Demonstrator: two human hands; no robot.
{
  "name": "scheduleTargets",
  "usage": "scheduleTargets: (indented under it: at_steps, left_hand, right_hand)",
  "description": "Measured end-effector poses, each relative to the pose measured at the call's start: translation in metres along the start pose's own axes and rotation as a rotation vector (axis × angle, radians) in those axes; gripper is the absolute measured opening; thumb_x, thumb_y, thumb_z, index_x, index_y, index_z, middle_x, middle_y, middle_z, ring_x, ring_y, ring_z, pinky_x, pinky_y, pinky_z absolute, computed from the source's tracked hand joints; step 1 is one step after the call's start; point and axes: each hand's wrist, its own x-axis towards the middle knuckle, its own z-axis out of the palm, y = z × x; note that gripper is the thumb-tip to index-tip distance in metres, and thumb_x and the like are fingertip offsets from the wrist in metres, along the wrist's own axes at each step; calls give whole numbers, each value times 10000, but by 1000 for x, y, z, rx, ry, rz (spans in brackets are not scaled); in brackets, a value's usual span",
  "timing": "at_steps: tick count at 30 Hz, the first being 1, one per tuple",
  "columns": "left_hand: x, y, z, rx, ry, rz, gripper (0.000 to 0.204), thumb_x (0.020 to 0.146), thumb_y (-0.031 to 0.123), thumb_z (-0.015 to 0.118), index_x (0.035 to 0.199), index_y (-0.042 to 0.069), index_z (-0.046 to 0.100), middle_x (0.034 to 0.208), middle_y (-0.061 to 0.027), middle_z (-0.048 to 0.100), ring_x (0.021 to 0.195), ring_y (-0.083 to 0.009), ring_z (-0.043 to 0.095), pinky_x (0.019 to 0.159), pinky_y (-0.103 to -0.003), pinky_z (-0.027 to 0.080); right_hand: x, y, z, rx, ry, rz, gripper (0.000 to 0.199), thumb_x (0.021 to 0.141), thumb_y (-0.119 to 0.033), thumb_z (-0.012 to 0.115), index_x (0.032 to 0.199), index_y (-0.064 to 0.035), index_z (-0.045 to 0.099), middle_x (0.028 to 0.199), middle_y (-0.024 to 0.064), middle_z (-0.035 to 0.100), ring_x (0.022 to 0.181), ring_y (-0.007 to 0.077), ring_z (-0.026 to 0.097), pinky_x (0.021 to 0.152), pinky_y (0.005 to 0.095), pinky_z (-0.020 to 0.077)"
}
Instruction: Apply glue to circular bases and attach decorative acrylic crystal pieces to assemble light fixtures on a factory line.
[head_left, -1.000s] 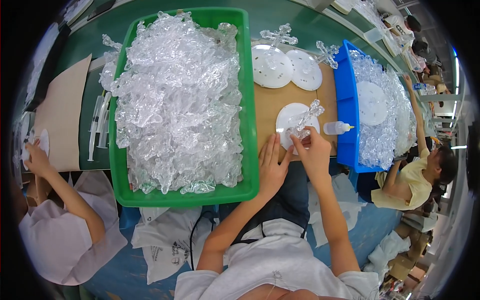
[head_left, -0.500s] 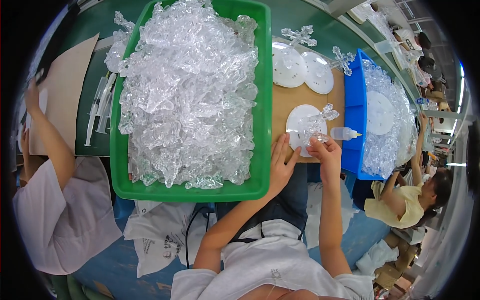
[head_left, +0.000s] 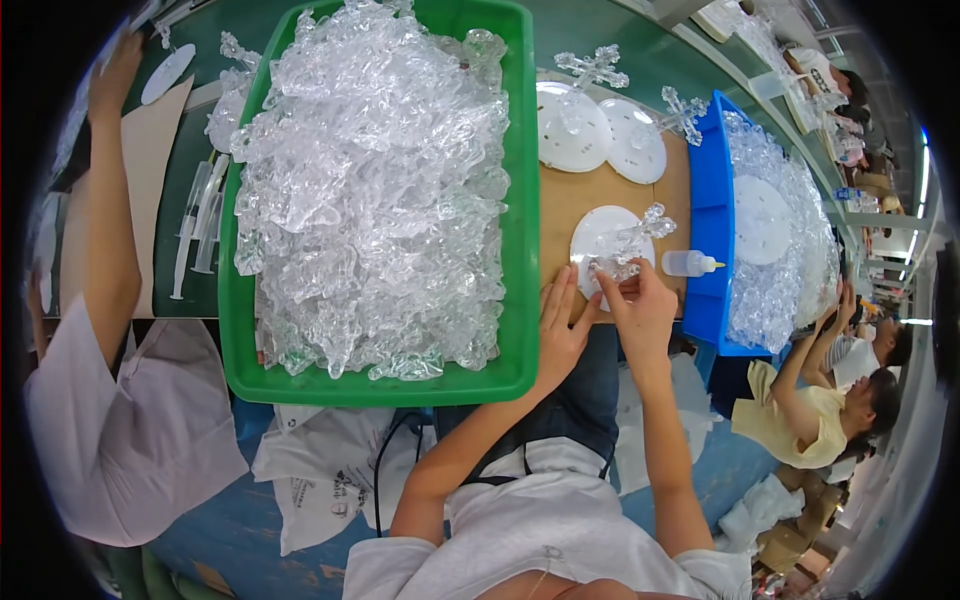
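Note:
A clear plastic cross (head_left: 640, 232) stands or leans on a round white disc (head_left: 590, 232) on the brown board. My right hand (head_left: 643, 312) pinches the lower part of the cross, low over the disc's middle; the fingertips partly hide the spot. My left hand (head_left: 562, 335) lies open beside the green tray, fingers stretched out, its fingertips by the disc's near left edge. A small white bottle with a yellow tip (head_left: 690, 263) lies right of the disc. Farther back are two more white discs (head_left: 568, 150), with clear crosses (head_left: 592, 68) on them.
A green tray (head_left: 380, 391) heaped with clear plastic pieces stands left of my hands. To the right, a blue bin (head_left: 708, 230) holds more pieces and a white disc. Several syringes (head_left: 195, 225) lie beyond the green tray. A co-worker's arm (head_left: 112, 200) reaches across at far left.
My right hand has moved left and slightly inward over the disc, with the lower end of the cross. My left hand stays put. The co-worker at left has stretched an arm farther forward.

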Motion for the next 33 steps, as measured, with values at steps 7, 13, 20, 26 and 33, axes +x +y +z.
scheduleTargets:
  at_steps: [7,13,20,26,33]
  left_hand:
    - [7,4,-2,1,-21,52,452,782,125,649,1228,98,580,1420,-200,380,1331,-367,342,1063,-461,325]
    - [9,5,-7,138,-201,36,421,825,224,631,1211,65,571,1414,-192,386,1298,-418,345,1062,-544,267]
    - [22,4,-26,252,-194,36,450,862,253,598,1247,27,536,1457,-187,337,1325,-446,290,1070,-554,243]
    - [21,3,-29,239,-205,27,434,876,240,585,1248,22,533,1460,-198,328,1334,-437,284,1081,-534,235]
    - [20,4,-27,259,-201,30,423,875,217,579,1250,27,532,1459,-199,329,1335,-433,289,1085,-526,230]
  right_hand:
    - [1,7,1,-22,38,-56,250,786,-143,703,947,17,599,732,174,647,650,279,665,595,331,517]
    - [-6,13,-20,72,-59,-160,388,759,-199,736,1092,-42,614,875,170,668,775,265,665,638,347,525]
    - [22,75,-188,-402,357,-236,273,765,-147,709,1033,-110,669,913,84,682,823,224,648,672,315,501]
    - [53,106,-175,-721,58,-373,255,648,-148,733,884,-135,638,870,49,574,906,260,584,685,369,516]
    - [62,119,-204,-567,25,-442,224,696,-158,731,892,-110,635,936,68,612,905,237,602,673,347,527]
